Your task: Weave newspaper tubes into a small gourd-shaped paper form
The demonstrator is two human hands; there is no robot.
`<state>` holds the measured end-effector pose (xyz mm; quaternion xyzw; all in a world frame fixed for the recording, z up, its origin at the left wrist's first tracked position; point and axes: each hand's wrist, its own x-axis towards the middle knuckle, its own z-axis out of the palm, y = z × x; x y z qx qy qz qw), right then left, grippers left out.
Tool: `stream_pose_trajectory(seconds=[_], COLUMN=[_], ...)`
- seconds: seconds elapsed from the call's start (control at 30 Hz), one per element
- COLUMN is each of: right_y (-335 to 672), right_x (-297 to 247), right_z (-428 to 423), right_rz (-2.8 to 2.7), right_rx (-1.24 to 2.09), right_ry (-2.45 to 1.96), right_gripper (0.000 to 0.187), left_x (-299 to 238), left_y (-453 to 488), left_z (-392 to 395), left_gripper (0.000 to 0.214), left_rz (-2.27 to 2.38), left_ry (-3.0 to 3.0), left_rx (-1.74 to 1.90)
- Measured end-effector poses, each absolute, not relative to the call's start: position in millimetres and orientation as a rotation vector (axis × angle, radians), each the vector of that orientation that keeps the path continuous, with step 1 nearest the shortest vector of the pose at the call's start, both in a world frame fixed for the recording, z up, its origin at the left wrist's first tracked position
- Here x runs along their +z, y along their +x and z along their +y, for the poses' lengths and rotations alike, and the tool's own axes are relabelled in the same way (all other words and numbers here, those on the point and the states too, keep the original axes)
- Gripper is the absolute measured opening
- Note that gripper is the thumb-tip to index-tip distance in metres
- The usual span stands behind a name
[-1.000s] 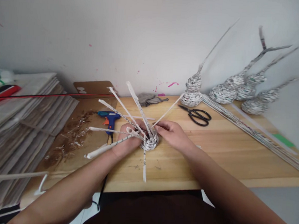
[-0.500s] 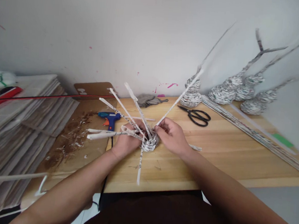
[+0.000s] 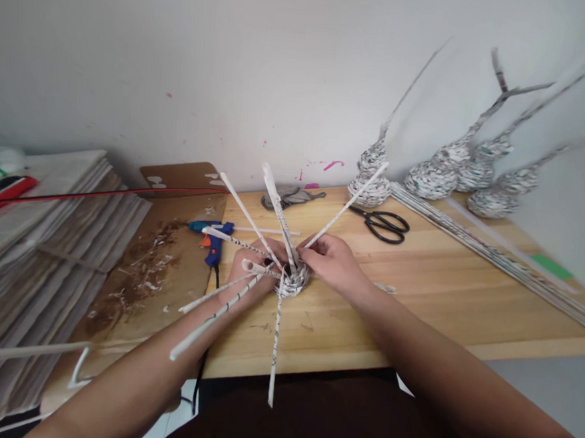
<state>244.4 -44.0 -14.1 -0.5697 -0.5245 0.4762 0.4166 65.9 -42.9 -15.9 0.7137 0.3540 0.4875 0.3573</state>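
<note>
A small round weave of rolled newspaper (image 3: 294, 284) rests on the wooden table, with several paper tubes fanning out of it. My left hand (image 3: 255, 270) is closed around its left side, its fingers partly hidden behind the tubes. With thumb and forefinger, my right hand (image 3: 330, 258) pinches a paper tube (image 3: 348, 206) at its lower end, right beside the weave. One tube (image 3: 274, 351) points toward me past the table's front edge, and others lean left over my left forearm.
Black scissors (image 3: 387, 227) and a bundle of long paper tubes (image 3: 495, 260) lie on the right. Finished gourd-shaped weaves (image 3: 369, 190) stand along the wall. A blue glue gun (image 3: 214, 243) lies left, near stacked newspapers (image 3: 86, 231).
The tube in my right hand now reaches less far up and right. Tubes on the left have swung down toward me. Both hands stay at the weave.
</note>
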Motion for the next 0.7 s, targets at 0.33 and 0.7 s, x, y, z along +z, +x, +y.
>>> stream_pose_trajectory(seconds=[0.33, 0.7], right_y=[237.2, 241.6], right_x=[-6.8, -5.3], right_z=[-56.0, -67.2], right_rz=[-1.287, -1.706], right_rx=[1.095, 0.553], right_ry=[-1.253, -1.233], right_gripper=[0.024, 0.019], left_x=[-8.4, -10.5], left_y=[64.5, 64.2], left_z=[-42.6, -39.2], left_gripper=[0.002, 0.009], left_rz=[1.111, 1.115], left_ry=[1.899, 1.952], left_rx=[1.047, 1.078])
